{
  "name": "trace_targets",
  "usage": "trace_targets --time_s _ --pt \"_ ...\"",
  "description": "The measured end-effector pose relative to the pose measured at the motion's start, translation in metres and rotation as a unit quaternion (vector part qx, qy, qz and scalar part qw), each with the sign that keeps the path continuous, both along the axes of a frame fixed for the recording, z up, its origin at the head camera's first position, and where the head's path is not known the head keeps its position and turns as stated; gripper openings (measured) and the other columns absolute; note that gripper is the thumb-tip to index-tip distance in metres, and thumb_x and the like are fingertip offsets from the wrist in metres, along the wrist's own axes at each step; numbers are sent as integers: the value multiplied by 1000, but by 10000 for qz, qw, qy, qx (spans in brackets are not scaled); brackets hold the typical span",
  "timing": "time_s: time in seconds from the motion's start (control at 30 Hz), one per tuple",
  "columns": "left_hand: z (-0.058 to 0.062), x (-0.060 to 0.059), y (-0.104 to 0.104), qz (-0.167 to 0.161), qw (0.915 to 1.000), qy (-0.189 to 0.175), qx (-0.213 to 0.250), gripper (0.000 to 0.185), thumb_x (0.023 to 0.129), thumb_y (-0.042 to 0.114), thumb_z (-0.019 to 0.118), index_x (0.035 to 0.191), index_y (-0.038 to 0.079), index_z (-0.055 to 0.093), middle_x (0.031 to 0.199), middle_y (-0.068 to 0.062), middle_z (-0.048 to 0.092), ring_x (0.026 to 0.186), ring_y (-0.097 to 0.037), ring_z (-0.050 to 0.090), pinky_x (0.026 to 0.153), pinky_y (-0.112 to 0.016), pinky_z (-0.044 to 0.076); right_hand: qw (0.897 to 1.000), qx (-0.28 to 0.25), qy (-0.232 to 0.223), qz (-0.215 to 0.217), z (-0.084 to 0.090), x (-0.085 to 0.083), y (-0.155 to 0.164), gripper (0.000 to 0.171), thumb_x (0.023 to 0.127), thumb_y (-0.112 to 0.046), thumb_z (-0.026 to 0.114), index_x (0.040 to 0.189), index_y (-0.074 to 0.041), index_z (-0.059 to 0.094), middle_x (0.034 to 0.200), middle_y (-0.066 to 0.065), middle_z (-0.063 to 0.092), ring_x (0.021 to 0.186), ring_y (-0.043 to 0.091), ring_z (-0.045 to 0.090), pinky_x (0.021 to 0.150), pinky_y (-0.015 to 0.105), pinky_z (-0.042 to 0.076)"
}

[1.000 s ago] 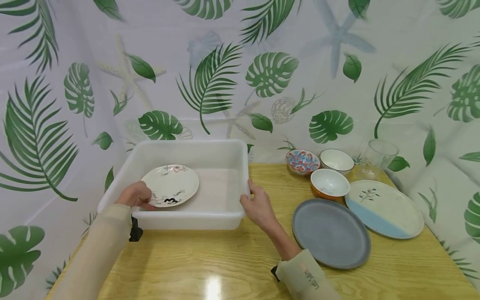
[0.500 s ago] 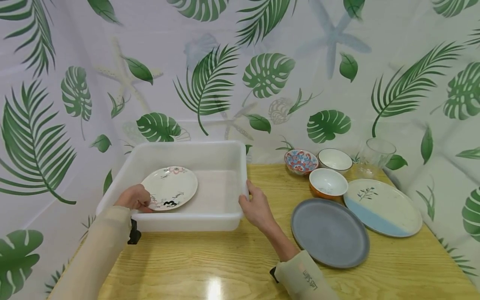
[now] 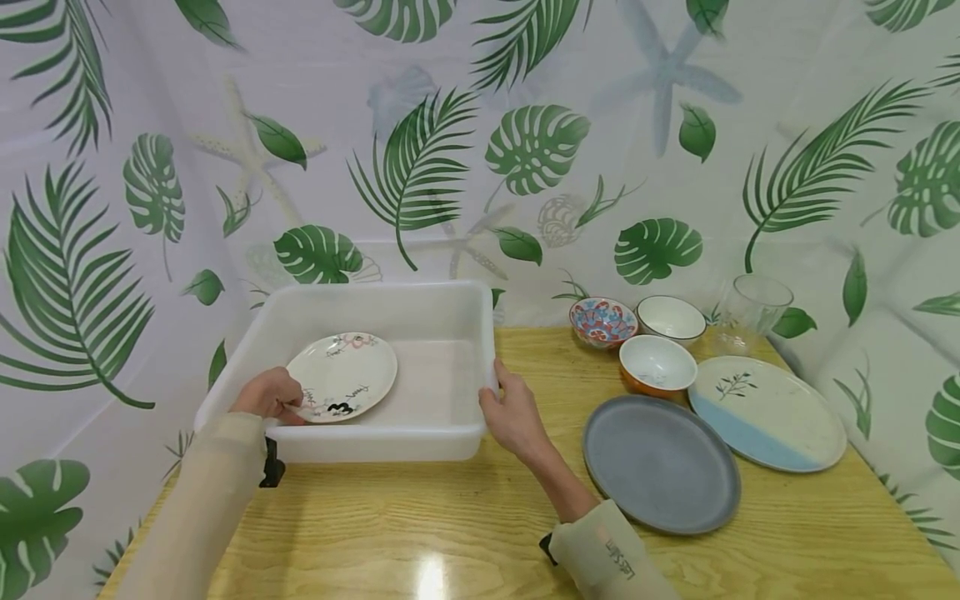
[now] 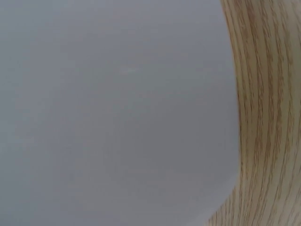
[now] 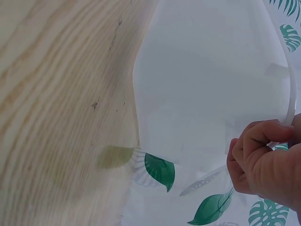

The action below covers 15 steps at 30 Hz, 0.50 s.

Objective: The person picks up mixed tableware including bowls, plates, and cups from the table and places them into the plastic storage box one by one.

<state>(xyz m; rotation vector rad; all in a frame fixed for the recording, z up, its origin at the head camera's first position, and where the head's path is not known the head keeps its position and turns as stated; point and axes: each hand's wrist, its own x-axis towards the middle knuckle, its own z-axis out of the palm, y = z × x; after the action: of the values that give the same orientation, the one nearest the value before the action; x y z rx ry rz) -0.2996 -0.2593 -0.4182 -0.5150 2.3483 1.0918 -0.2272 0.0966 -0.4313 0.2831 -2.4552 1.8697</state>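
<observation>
A white plastic bin (image 3: 450, 439) stands on the wooden table, and a white plate (image 3: 345, 375) with pink and black drawings lies in its left part. My left hand (image 3: 268, 393) reaches over the bin's near wall and pinches the plate's near-left edge; its fingertips are partly hidden. At the bin's right side, my right hand (image 3: 516, 410) grips the rim. In the right wrist view, that hand's fingers (image 5: 256, 141) curl at the rim against the bin's outer wall (image 5: 211, 80). Only the bin's outer wall (image 4: 122, 113) and some table show in the left wrist view.
A grey plate (image 3: 662, 465) lies on the table (image 3: 360, 533) to the right, beside a cream-and-blue plate (image 3: 768, 412). Behind them are a red-and-blue patterned bowl (image 3: 603, 322), a dark-rimmed white bowl (image 3: 671, 319), an orange bowl (image 3: 657, 365) and a clear glass (image 3: 753, 312). A leaf-print sheet (image 3: 450, 150) hangs behind.
The whole view shifts slightly. The left hand stays at the plate's edge and the right hand stays on the bin's rim; the plate barely moves.
</observation>
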Motion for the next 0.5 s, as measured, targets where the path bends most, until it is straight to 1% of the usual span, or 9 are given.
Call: trace_targets --time_s 0.1,0.23,0.3,0.4,0.47,0.5 --pt "-1 -1 0 44 10000 46 -66 41 93 -6 45 130 -21 35 108 -24 47 80 -26 63 75 -31 58 10000 12 3 -33 0 0 0 60 98 -3 47 151 11 21 140 34 46 121 42 56 90 46 55" --pt "-3 0 0 -5 9998 198 -78 28 92 -8 42 118 -19 41 97 -21 52 74 -23 63 70 -30 59 10000 -1 -36 -51 1 1 0 60 99 -4 47 152 10 22 141 33 46 120 41 57 89 45 55" --pt "-3 0 0 -51 9992 320 -225 23 92 -7 41 112 -17 44 91 -19 54 70 -21 61 65 -29 58 10000 -22 -62 -33 2 2 -1 60 99 -4 47 152 10 21 141 33 46 120 40 57 89 45 55" --pt "-3 0 1 -134 9965 512 -644 19 92 -4 40 106 -14 47 83 -16 52 64 -20 56 60 -30 55 10000 -30 -76 -24 3 3 -1 61 99 -5 47 152 10 21 141 33 46 118 39 59 87 44 56" --pt "-3 0 3 -192 9923 629 -1050 18 92 -1 40 104 -12 48 79 -15 50 62 -21 54 59 -31 54 10000 6 -70 -43 3 3 -1 60 99 -5 47 152 10 22 139 33 48 114 36 61 83 41 57" --pt "-2 1 4 -185 9907 656 -1179 18 93 1 41 104 -12 48 79 -15 50 61 -22 55 59 -32 56 10000 25 -70 -58 3 3 -1 60 99 -5 47 152 9 22 137 33 49 112 35 62 81 40 57"
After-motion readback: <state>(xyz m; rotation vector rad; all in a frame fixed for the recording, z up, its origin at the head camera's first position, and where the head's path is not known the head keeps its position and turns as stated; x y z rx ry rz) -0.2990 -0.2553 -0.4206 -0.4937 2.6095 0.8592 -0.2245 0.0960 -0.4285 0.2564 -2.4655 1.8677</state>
